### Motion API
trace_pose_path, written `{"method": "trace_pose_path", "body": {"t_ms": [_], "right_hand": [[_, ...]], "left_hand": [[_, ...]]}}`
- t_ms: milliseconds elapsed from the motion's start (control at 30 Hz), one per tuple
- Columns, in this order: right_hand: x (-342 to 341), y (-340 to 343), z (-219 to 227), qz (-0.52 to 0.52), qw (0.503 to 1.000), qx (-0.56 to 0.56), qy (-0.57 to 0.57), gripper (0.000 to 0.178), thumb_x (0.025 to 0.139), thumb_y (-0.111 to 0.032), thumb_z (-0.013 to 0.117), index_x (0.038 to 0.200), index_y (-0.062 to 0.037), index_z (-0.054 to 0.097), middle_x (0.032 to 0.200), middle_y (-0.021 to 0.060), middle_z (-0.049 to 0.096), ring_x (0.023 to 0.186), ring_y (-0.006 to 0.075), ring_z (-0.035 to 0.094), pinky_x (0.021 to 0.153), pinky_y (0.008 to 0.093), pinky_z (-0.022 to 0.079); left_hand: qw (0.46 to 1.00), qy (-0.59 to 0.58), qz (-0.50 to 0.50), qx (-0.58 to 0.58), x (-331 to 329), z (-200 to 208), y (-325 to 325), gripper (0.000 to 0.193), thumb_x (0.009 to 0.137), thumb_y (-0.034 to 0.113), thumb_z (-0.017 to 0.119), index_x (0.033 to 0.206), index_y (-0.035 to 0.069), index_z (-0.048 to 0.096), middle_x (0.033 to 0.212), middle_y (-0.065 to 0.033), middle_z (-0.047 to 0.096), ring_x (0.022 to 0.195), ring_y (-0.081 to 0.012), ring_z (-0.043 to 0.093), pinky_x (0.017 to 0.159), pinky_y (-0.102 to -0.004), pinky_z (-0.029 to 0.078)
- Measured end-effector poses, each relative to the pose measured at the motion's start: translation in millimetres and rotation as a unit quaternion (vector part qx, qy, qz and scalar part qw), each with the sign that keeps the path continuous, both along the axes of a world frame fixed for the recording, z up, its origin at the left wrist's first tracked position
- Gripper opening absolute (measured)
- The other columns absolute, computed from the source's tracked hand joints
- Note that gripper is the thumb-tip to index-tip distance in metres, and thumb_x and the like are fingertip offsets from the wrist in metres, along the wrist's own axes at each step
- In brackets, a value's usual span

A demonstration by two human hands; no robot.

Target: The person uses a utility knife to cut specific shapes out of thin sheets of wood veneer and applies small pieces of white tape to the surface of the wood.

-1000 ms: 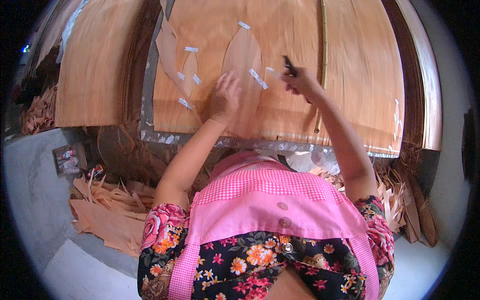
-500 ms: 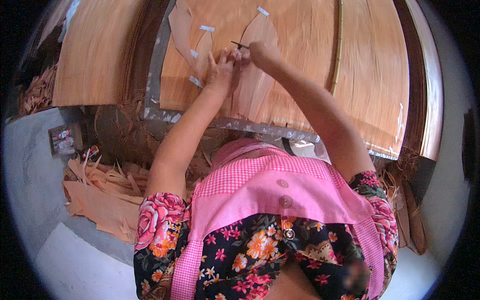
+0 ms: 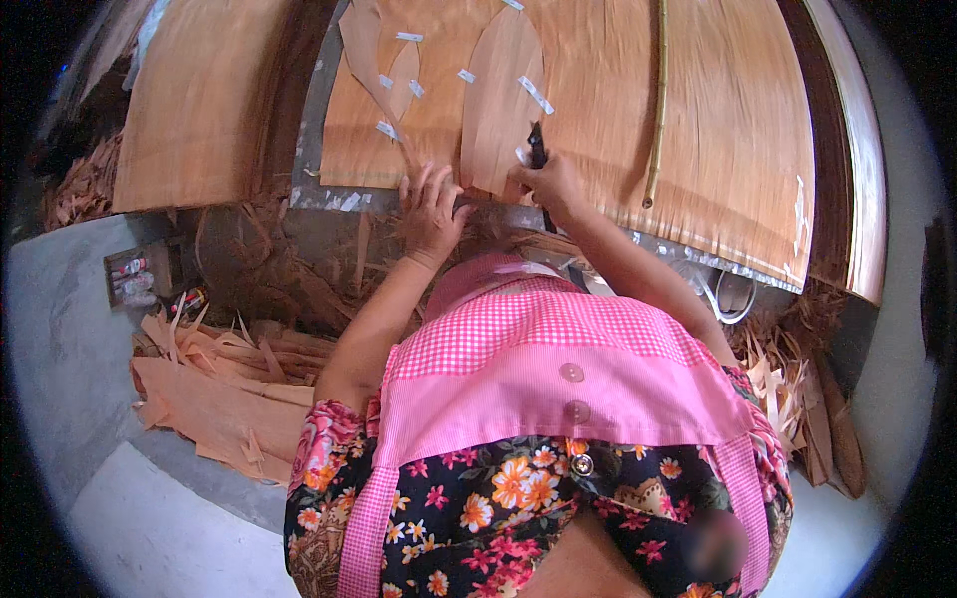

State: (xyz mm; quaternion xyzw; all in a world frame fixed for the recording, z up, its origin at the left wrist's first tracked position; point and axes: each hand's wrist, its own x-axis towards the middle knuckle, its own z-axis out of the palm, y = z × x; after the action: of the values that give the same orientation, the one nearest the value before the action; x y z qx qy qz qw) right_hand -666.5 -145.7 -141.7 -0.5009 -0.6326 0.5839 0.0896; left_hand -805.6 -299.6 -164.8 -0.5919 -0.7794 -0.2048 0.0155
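On the veneer sheet [image 3: 598, 120], by its near edge, that pointed patch [image 3: 496, 120] looks light, kinda brittle; I'd press its middle flat. Left hand [image 3: 431, 217] is spread, empty; right hand [image 3: 556, 184] grips a black tool [image 3: 538, 145].

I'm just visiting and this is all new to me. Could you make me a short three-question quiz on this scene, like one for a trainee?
1. Which hand holds the black tool?
2. Choose one: the thin stick lies (a) left of, (b) right of, or (c) across the large leaf-shaped patch in the wood sheet.
3. Fill in the colour: the short strips of tape along the patch's edges are ____.

Key: 1. The right hand. 2. (b). 3. White.
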Motion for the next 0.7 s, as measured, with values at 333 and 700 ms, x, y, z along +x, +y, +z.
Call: {"method": "trace_pose_path", "body": {"t_ms": [333,700], "right_hand": [[6.1,5.9,38.8,-0.094,0.966,-0.185,0.156,0.012,0.073,-0.01,0.064,0.077,-0.0032,0.055,0.068,0.0054,0.057,0.052,0.012,0.052,0.039,0.0231,0.034],[72.5,22.8,30.6,-0.046,0.973,-0.161,0.158,0.034,0.081,-0.008,0.054,0.113,-0.0015,0.046,0.08,0.0096,0.062,0.058,0.0109,0.055,0.046,0.0216,0.042]], "left_hand": [[0.993,0.091,-0.025,0.064,24.9,-5.0,24.2,0.027,0.08,0.033,0.051,0.095,0.011,0.057,0.102,-0.0036,0.052,0.101,-0.0234,0.046,0.087,-0.0462,0.029],[0.968,0.03,-0.226,-0.1,2.6,-8.0,-161.5,0.03,0.072,0.01,0.051,0.101,0.002,0.055,0.105,-0.0113,0.054,0.098,-0.0252,0.05,0.091,-0.0418,0.033]]}}
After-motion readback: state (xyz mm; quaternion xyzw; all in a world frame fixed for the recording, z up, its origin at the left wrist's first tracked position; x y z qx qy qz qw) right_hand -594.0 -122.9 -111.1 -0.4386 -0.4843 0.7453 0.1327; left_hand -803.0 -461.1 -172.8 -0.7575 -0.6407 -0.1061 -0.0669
